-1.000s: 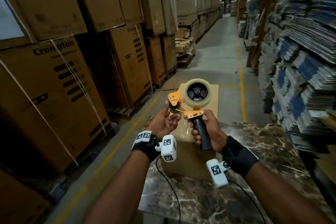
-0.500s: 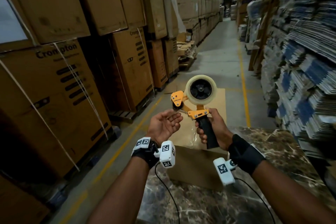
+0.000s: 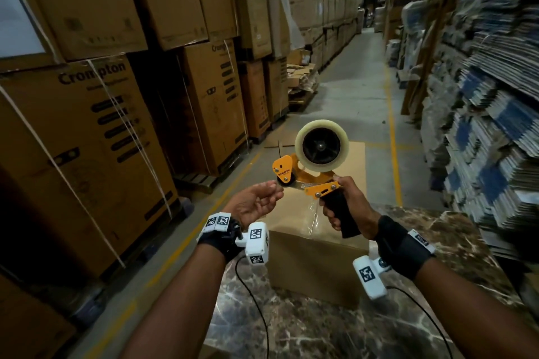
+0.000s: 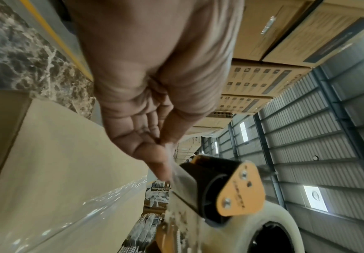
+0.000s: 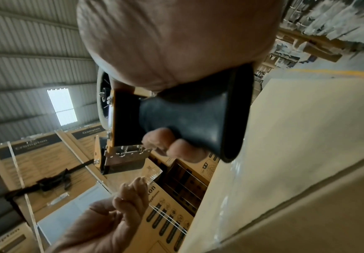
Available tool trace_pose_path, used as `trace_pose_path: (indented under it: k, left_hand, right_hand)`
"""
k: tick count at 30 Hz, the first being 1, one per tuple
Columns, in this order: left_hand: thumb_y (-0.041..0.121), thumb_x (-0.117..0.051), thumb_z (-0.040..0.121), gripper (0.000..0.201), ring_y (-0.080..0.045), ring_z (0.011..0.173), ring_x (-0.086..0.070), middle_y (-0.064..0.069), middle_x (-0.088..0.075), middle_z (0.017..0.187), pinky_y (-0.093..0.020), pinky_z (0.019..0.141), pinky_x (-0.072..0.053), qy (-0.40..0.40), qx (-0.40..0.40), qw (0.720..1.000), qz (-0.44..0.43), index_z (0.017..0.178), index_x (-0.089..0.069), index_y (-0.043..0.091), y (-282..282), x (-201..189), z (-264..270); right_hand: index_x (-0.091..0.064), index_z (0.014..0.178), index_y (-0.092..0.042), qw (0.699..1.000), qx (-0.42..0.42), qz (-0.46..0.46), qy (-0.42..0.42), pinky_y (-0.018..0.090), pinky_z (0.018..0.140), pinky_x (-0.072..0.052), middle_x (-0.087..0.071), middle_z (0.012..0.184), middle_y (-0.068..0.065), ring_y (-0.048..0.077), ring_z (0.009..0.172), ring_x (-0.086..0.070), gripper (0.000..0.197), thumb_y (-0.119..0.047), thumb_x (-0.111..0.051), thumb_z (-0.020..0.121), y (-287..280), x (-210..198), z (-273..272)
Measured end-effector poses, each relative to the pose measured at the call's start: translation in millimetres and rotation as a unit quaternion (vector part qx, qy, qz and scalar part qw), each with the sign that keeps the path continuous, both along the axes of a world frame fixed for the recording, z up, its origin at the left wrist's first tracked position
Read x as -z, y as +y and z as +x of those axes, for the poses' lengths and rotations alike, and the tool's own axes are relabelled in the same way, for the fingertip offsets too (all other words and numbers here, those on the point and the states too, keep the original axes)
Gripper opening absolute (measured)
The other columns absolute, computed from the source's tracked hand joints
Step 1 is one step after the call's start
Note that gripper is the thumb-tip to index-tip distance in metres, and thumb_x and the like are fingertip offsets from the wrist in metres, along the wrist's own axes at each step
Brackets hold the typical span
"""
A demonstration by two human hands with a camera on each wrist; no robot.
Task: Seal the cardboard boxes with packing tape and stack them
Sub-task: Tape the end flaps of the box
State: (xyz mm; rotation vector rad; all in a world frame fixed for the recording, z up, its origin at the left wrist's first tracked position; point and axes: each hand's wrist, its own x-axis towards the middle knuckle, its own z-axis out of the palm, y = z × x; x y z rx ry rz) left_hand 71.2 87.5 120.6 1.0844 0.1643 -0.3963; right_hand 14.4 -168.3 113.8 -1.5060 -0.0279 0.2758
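The right hand (image 3: pixel 345 207) is clenched round the black handle of the orange tape dispenser (image 3: pixel 313 172), its fingers (image 5: pixel 172 145) wrapped across the front of the grip. The dispenser is held in the air above the cardboard box (image 3: pixel 318 245), with its roll of clear tape (image 3: pixel 321 145) uppermost and its roller end pointing away from the handle toward the left hand (image 3: pixel 253 204). That hand lies palm up just beside the roller; thumb and forefinger tips (image 4: pixel 154 154) meet at the loose end of tape coming off the roller — pinching it, as far as the left wrist view shows. The box stands on the marble-patterned surface (image 3: pixel 320 329), under both hands, with a strip of clear tape shining along its top. Beyond the box runs a concrete aisle (image 3: pixel 358 87), with tall stacks of printed cartons (image 3: pixel 87 137) on the left-hand side of it.
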Motion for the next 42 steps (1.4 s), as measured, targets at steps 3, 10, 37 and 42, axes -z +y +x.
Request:
trace_pose_path:
  k: [3, 10, 37, 42]
  left_hand:
    - [-0.002, -0.052, 0.1, 0.015, -0.013, 0.059, -0.063, -0.01, -0.068, 0.074, -0.016, 0.051, -0.053, 0.004, 0.011, 0.998, 0.068, 0.101, -0.067, 0.002, 1, -3, 1]
    - [-0.013, -0.046, 0.098, 0.026, -0.016, 0.048, -0.06, -0.01, -0.069, 0.066, -0.02, 0.041, -0.044, -0.039, -0.031, 0.972, 0.232, 0.113, -0.048, 0.009, 6, -1, 10]
    - [0.027, -0.068, 0.085, 0.038, -0.024, 0.074, -0.062, -0.005, -0.064, 0.085, -0.049, 0.069, -0.057, -0.139, -0.06, 0.874, 0.462, 0.107, -0.042, 0.045, 37, 85, 4]
    - [0.01, -0.066, 0.092, 0.038, -0.021, 0.074, -0.057, -0.007, -0.059, 0.086, -0.039, 0.068, -0.052, -0.149, -0.065, 0.887, 0.433, 0.118, -0.042, 0.024, 30, 87, -1]
  right_hand:
    - [-0.058, 0.089, -0.005, 1.0, -0.01, -0.022, -0.006, 0.029, 0.051, -0.035, -0.05, 0.068, 0.01, 0.021, 0.052, -0.039, 0.072, -0.066, -0.022, 0.102, -2, 3, -3]
    - [-0.058, 0.092, -0.005, 0.997, -0.038, -0.057, -0.043, 0.031, 0.052, -0.036, -0.052, 0.07, 0.011, 0.02, 0.053, -0.042, 0.066, -0.068, -0.036, 0.091, -4, 11, -9]
    - [-0.06, 0.065, 0.005, 0.964, -0.048, -0.243, -0.1, 0.022, 0.041, -0.036, -0.053, 0.05, 0.016, 0.022, 0.037, -0.044, 0.066, -0.048, -0.048, 0.103, -57, 20, -42]
    - [-0.063, 0.06, -0.012, 0.957, -0.057, -0.266, -0.104, 0.023, 0.043, -0.036, -0.054, 0.05, 0.015, 0.022, 0.038, -0.044, 0.06, -0.05, -0.048, 0.104, -60, 23, -43]
